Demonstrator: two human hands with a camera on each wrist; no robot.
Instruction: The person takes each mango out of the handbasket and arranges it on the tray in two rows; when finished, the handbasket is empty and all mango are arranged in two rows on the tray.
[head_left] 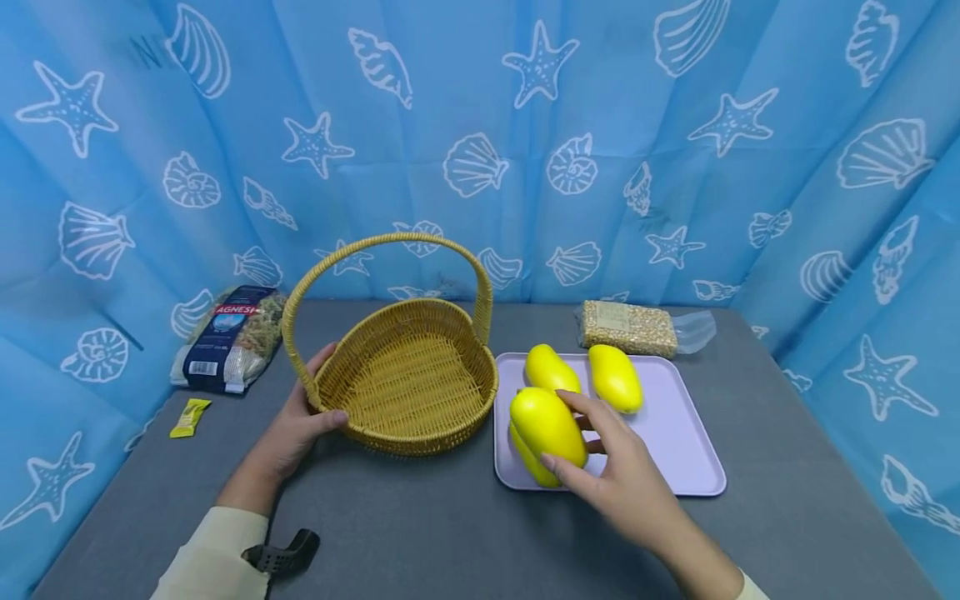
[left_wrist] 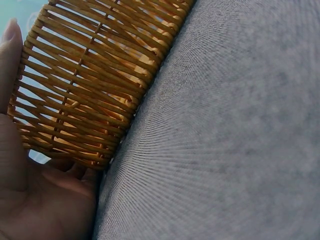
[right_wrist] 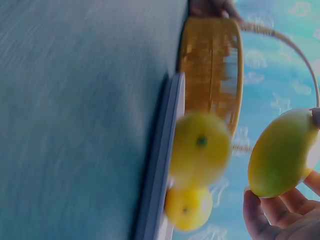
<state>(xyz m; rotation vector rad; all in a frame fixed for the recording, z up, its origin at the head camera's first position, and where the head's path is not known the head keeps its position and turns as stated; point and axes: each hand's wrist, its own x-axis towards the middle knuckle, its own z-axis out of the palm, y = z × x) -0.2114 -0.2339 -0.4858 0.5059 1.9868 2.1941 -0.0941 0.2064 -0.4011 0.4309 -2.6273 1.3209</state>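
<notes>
My left hand [head_left: 300, 429] grips the left side of a wicker basket [head_left: 416, 387], its thumb over the rim by the handle's foot. Nothing lies inside the basket. In the left wrist view the woven wall [left_wrist: 95, 75] fills the upper left, with the palm against its end. My right hand [head_left: 626, 467] holds a yellow mango [head_left: 547, 425] between thumb and fingers, over the lilac tray [head_left: 686, 450]. Another mango [head_left: 528, 458] shows partly beneath it, and two more lie behind. From the right wrist the held mango [right_wrist: 280, 155] appears raised above the mango [right_wrist: 200, 150] on the tray.
A pasta bag [head_left: 232, 337] stands at the back left, with a small yellow wrapped packet [head_left: 190, 417] in front of it. Behind the tray lies a clear pack of grains [head_left: 628, 327]. A blue shell-patterned curtain [head_left: 480, 158] surrounds the grey table [head_left: 420, 533].
</notes>
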